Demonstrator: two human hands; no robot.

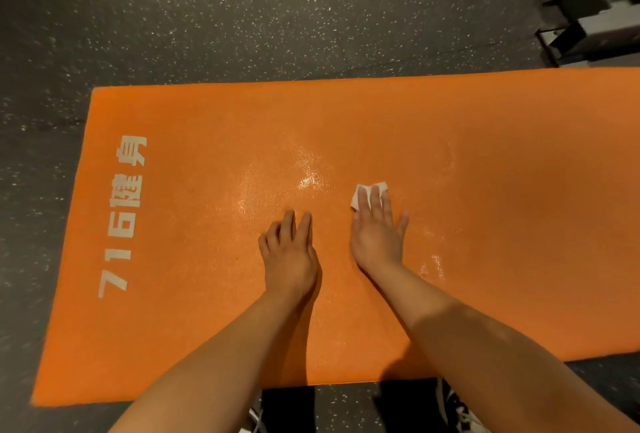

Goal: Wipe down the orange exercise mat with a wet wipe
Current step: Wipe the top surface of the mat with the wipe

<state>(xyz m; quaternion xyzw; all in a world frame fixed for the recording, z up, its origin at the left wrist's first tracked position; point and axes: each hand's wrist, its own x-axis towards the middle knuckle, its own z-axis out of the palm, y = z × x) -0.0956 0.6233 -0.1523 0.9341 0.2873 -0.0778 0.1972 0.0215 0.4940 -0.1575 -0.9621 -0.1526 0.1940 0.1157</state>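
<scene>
Speckled dark rubber flooring (242,16) borders the flat, finely grained orange mat (194,294) on its left, far and near edges, while the mat runs out of view to the right. White lettering (126,217) sits by its left end, then glossy wet patches (304,172) near the middle, just beyond the left hand (289,252), which rests on the mat with loose fingers holding nothing. Beside it the right hand (377,228) lies flat, straight fingers pressing the small folded white wet wipe (355,199) onto the mat, its edges showing past the fingertips.
</scene>
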